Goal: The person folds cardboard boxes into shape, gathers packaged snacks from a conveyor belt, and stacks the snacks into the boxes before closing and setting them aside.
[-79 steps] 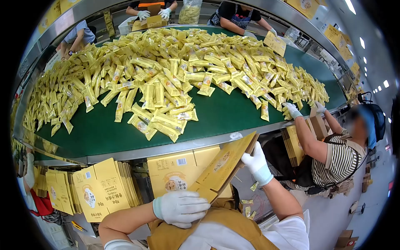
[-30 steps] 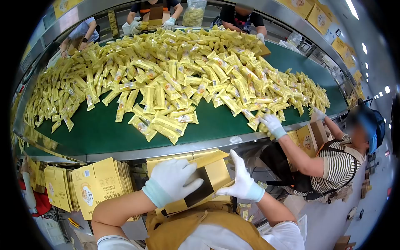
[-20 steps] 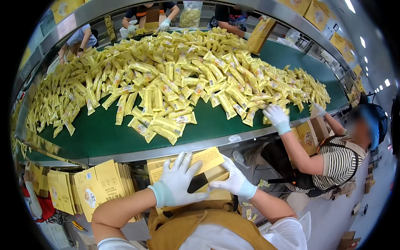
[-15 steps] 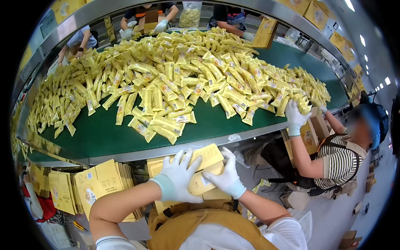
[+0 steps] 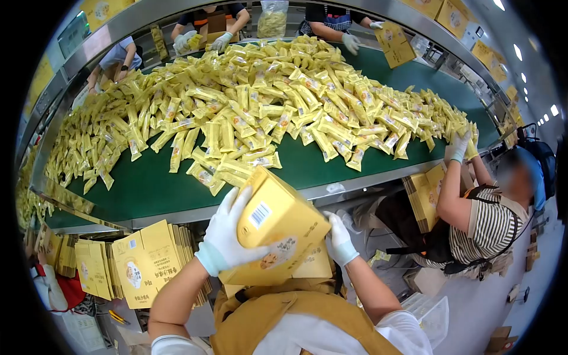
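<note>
A yellow cardboard carton (image 5: 284, 228) with a barcode and printed picture is opened out into a box and tilted in front of my chest. My gloved left hand (image 5: 228, 234) grips its left side, fingers spread along the edge and thumb across the printed face. At its right corner is my gloved right hand (image 5: 341, 241), with fingers extended; whether it touches the corner I cannot tell. More yellow cardboard (image 5: 313, 266) lies beneath the box. Beyond it, a large heap of yellow wrapped snack packs (image 5: 254, 112) covers much of the green belt (image 5: 154, 192).
Flat yellow cartons (image 5: 145, 260) stand stacked at left. A metal rail (image 5: 378, 177) borders the belt. At right, a co-worker in a striped shirt (image 5: 482, 222) reaches toward the packs; other gloved workers stand across the belt. A clear plastic bin (image 5: 432, 316) sits low at right.
The carton, flatter before, is now opened out and raised toward the belt. My left hand has moved left onto its side; my right hand has shifted right. The co-worker's hands at right moved farther right.
</note>
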`<action>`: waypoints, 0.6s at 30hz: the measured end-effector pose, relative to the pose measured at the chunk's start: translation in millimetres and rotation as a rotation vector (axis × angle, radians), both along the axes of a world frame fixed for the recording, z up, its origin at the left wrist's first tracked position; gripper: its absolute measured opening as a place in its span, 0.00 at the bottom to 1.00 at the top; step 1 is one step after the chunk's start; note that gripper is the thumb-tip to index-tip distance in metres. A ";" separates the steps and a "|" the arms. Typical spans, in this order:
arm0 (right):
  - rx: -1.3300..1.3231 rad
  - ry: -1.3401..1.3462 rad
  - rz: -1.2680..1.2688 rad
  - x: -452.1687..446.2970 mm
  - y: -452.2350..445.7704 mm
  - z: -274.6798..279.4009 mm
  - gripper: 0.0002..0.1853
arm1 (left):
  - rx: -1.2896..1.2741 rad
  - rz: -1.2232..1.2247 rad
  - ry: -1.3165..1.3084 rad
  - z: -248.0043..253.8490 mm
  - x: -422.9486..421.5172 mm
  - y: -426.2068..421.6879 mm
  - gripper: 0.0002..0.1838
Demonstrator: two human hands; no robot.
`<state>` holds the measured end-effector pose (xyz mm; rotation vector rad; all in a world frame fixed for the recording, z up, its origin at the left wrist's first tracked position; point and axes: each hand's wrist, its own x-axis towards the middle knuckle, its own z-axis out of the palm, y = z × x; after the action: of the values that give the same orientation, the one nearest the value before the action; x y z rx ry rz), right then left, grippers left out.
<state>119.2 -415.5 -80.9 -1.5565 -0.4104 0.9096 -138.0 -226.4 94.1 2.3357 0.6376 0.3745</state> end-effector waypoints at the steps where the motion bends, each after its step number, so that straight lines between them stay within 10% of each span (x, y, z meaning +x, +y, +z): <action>1: 0.107 0.179 0.032 -13.1 2.8 18.5 0.25 | -0.110 0.021 -0.106 -12.9 -1.6 3.1 0.61; 6: 0.046 -0.933 0.407 8.4 -15.1 7.4 0.32 | -1.017 0.136 -0.636 -81.3 0.2 -24.7 0.55; 12: -0.066 -0.368 0.234 -16.0 -19.0 37.0 0.41 | -1.627 0.101 -0.765 -133.0 -15.7 -62.2 0.42; 18: -0.159 -0.840 0.345 -38.0 -4.9 116.4 0.42 | -2.051 -0.072 -0.929 -210.0 -29.7 -59.0 0.37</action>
<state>81.2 -420.4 35.5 -2.0141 -1.2540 0.5006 -167.6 -285.4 -115.9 0.1222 0.1440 0.3721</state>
